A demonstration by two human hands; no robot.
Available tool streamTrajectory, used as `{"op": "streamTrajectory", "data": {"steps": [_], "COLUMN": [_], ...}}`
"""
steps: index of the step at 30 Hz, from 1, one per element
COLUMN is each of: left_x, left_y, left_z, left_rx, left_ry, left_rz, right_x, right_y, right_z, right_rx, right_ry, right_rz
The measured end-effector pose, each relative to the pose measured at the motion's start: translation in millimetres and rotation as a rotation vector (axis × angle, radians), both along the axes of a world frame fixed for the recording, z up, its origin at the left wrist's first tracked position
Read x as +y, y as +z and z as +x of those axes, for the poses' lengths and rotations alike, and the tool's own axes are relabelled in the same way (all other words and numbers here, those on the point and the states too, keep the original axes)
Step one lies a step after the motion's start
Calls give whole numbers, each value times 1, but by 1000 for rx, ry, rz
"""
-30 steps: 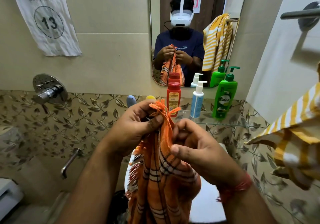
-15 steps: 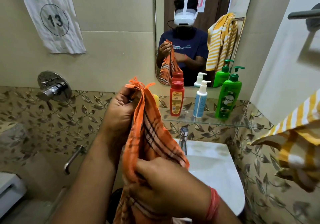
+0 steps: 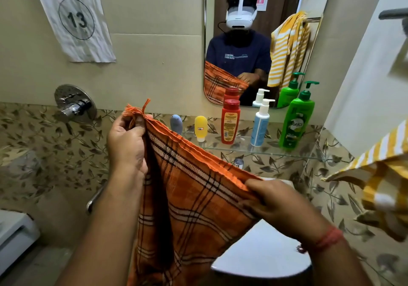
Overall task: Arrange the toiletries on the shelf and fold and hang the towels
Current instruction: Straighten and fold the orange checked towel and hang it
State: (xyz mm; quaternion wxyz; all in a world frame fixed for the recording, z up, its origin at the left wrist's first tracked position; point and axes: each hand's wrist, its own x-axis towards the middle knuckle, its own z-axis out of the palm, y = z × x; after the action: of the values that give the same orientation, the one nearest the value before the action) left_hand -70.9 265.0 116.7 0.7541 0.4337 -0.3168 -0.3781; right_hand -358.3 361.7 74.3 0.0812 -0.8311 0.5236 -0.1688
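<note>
A: Since half a second back the right hand (image 3: 280, 201) has slid out along the top hem, so the orange plaid towel (image 3: 194, 197) is now stretched open, not bunched.

B: Grip?

A: Left hand (image 3: 127, 144) pinches the fringed upper corner, thumb and fingers curled on the cloth, raised higher. Right hand grips the other end of the hem, lower and to the right, fingers wrapped over the edge. Both hands hold the towel; it hangs down between the arms in front of the white sink (image 3: 265, 254).

B: Shelf?

A: Glass shelf (image 3: 242, 147) under the mirror (image 3: 260, 42). From its left end: blue-grey small tube (image 3: 176, 124), yellow tube (image 3: 201, 128) standing on its cap, red bottle (image 3: 230, 122), white-and-blue pump bottle (image 3: 261, 124), green pump bottle (image 3: 297, 122) at the right end. All upright, spaced apart, none touching. Blue-grey tube's base is hidden by the towel, so can't tell exactly how it sits.

B: Other towel?

A: Yellow striped towel (image 3: 384, 175) at the right edge, draped; what it hangs from isn't visible here, though the mirror shows it on a rail.

B: Rest?

A: Workstation 13 sign (image 3: 75, 18) upper left on the wall, chrome shower valve (image 3: 75, 104) below it. Red thread band (image 3: 324, 239) on the right wrist.
</note>
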Motion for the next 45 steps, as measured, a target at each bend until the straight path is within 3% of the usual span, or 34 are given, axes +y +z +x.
{"op": "streamTrajectory", "data": {"steps": [4, 7, 11, 15, 18, 20, 24, 30, 34, 36, 38, 41, 44, 45], "left_x": [6, 11, 12, 17, 19, 19, 24, 28, 34, 37, 39, 38, 41, 40], "left_y": [-3, -3, -3, -9, -12, -15, -13, -11, -13, -15, -17, -20, -18, -20], "left_z": [5, 3, -3, -12, -11, -7, -6, -10, -3, -4, -7, -6, -5, -4], "left_rx": [-28, -9, -41, -75, -173, -257, -410, -505, -502, -545, -591, -597, -626, -629], "left_ry": [17, 8, -39, -70, -55, -52, -41, 117, 145, 162, 194, 214, 261, 262], "left_rz": [-10, -44, -74, -43, -34, -30, -78, -52, -51, -64, -80, -75, -121, -115], "right_x": [24, 43, 35, 16, 15, 14, 17, 26, 37, 40, 41, 30, 27, 25], "right_y": [35, 61, 73, 69, 63, 57, 65, 67, 63, 61, 59, 46, 43, 41], "right_z": [-18, -34, -55, -63, -62, -61, -67, -71, -92, -98, -94, -90, -90, -91], "right_rx": [30, 69, 106, -129, -460, -532, -856, -904, -551, -473, -613, -578, -738, -706], "right_ry": [0, -46, -253, -417, -439, -420, -351, -206, -141, -73, -23, -55, -40, -44], "right_rz": [-113, -312, -497, -290, -393, -367, -447, -514, -286, -350, -411, -385, -405, -403]}}
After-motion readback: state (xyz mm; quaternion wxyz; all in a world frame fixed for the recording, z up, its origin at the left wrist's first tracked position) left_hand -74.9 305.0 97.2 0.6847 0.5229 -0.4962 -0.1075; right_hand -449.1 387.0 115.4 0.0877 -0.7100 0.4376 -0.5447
